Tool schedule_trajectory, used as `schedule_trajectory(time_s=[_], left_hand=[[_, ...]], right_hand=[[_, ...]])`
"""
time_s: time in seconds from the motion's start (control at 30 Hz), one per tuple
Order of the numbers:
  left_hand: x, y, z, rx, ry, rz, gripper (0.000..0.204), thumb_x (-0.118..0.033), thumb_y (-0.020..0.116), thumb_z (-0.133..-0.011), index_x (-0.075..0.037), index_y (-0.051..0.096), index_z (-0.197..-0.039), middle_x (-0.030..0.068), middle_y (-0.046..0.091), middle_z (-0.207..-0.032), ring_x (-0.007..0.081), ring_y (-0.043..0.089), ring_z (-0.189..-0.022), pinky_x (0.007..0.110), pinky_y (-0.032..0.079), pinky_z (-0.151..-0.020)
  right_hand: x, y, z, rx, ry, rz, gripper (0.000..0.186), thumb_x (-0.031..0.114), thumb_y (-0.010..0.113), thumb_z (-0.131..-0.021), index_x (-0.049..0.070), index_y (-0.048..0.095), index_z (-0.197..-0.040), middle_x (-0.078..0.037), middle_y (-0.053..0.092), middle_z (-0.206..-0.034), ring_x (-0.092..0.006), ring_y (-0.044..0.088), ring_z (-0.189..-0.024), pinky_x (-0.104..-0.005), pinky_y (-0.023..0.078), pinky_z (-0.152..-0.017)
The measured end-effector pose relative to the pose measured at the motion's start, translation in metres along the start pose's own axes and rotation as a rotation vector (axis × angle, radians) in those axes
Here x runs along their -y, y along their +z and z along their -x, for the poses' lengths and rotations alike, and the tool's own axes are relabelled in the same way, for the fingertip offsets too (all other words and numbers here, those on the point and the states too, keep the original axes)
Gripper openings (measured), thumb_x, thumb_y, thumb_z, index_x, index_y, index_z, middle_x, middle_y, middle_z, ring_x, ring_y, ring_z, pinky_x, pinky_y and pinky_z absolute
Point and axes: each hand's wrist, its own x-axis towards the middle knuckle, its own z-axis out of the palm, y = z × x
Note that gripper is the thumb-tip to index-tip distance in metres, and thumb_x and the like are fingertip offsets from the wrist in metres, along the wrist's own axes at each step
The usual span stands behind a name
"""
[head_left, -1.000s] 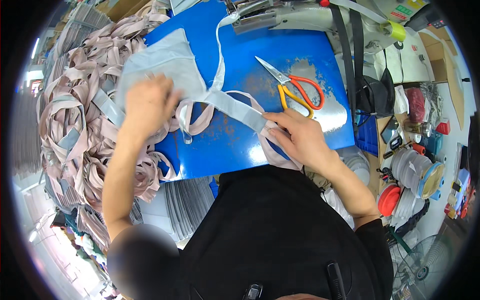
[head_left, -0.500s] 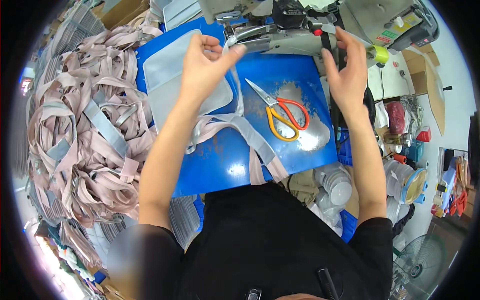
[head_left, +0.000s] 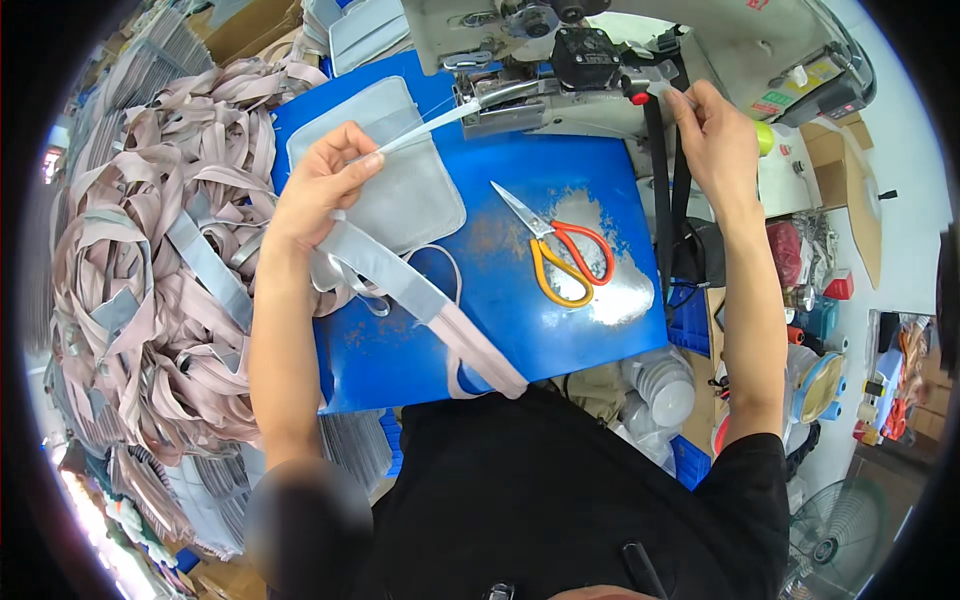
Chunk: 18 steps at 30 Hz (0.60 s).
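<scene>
My left hand [head_left: 322,183] pinches a narrow white tape [head_left: 429,127] that runs taut to a metal guide [head_left: 505,117] on the sewing machine [head_left: 449,30]. Below that hand, a grey-and-pink fabric strap [head_left: 399,280] trails across the blue work surface [head_left: 390,365]. A grey square fabric piece [head_left: 400,195] lies under the tape. My right hand [head_left: 715,145] is closed at the machine's right, beside a red knob [head_left: 638,98]; what its fingertips hold is unclear. Orange-and-red handled scissors [head_left: 570,260] lie open-bladed on the blue surface.
A large heap of pink straps [head_left: 150,280] covers the left side. Stacked grey pieces [head_left: 365,30] sit behind the work surface. Black straps [head_left: 660,190] hang right of it; spools, containers [head_left: 815,385] and a fan [head_left: 830,530] stand farther right.
My hands have risen from the strap toward the machine. The left has since drawn the white tape down-left; the right is by the red knob. The grey-and-pink strap has shifted down-left.
</scene>
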Motion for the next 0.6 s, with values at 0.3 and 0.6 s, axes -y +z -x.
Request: schedule_trajectory(time_s=[0.3,0.6], left_hand=[[0.002,-0.009,-0.034,0.019,0.048,-0.229,0.018,-0.022,0.077,-0.095,-0.013,0.062,-0.094,-0.008,0.054,-0.084,0.0004,0.037,-0.065,0.02,0.026,-0.054],[0.012,0.073,-0.052,-0.204,0.504,-0.342,0.017,-0.01,0.08,-0.089,-0.004,0.069,-0.101,0.011,0.063,-0.134,0.0184,0.066,-0.113,0.033,0.059,-0.092]], right_hand=[[-0.086,-0.072,0.052,-0.169,0.145,-0.011,0.024,0.023,0.072,-0.099,0.001,0.066,-0.091,-0.008,0.059,-0.062,-0.0126,0.05,-0.054,-0.0345,0.042,-0.054],[-0.088,-0.081,0.078,-0.07,0.285,0.026,0.037,0.026,0.073,-0.097,0.002,0.057,-0.075,0.0,0.042,-0.057,-0.0084,0.035,-0.056,-0.0298,0.031,-0.053]])
